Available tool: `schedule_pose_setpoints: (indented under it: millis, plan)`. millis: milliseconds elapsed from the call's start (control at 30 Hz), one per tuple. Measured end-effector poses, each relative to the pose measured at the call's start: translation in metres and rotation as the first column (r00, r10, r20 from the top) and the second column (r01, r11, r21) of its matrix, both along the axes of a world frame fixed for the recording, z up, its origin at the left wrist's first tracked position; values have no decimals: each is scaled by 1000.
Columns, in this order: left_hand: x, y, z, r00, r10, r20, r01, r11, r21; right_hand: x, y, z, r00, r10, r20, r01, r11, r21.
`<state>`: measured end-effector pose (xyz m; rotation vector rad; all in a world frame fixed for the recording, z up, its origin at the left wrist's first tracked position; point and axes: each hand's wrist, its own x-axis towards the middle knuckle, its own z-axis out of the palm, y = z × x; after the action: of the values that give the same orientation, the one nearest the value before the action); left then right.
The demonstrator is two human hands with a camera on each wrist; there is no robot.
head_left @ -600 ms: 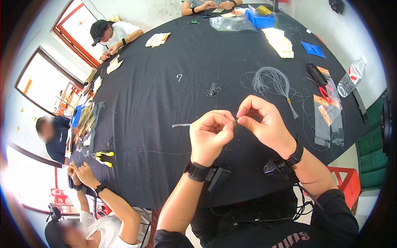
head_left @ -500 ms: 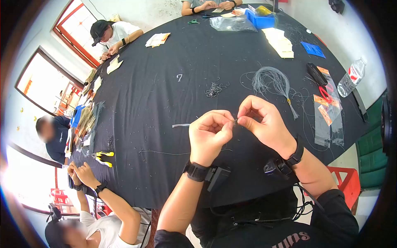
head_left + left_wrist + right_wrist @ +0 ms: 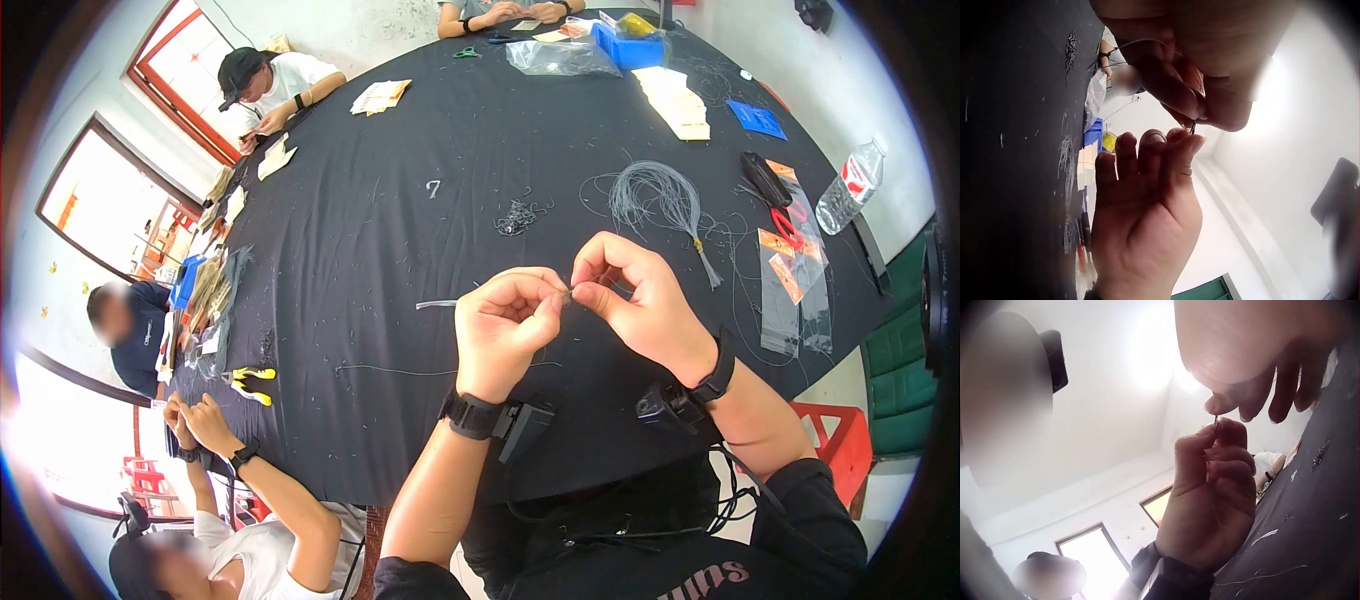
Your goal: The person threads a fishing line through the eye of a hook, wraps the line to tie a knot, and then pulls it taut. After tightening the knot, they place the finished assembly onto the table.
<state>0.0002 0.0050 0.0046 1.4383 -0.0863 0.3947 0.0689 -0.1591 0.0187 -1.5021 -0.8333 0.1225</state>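
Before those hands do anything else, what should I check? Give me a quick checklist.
1. Left hand pinching at the tiny thin piece: ok.
2. Right hand pinching there too: ok.
3. Knot tight on that piece: cannot tell, too small.
4. Spare hooks on the cloth ahead: ok.
5. Line bundle free of stray loops: not ok, strands spread around it.
6. Red-handled scissors in hand: not ok, lying on the table's right side.
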Motion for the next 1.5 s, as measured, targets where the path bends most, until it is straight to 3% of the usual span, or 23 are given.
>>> schedule_pose_setpoints:
  millis: [467, 1367, 1500]
  plan:
    - [0, 0, 4, 1000, 4, -5, -4, 996, 86, -1, -3, 5, 991, -48, 127, 53, 998, -32]
    - [0, -1, 5, 999, -12, -30, 14, 997, 78, -1, -5, 13, 987, -63, 145, 71, 996, -47]
    - [0, -1, 4, 1000, -13, -7, 13, 996, 89, 1, -4, 6, 997, -8, 83, 10, 1000, -28]
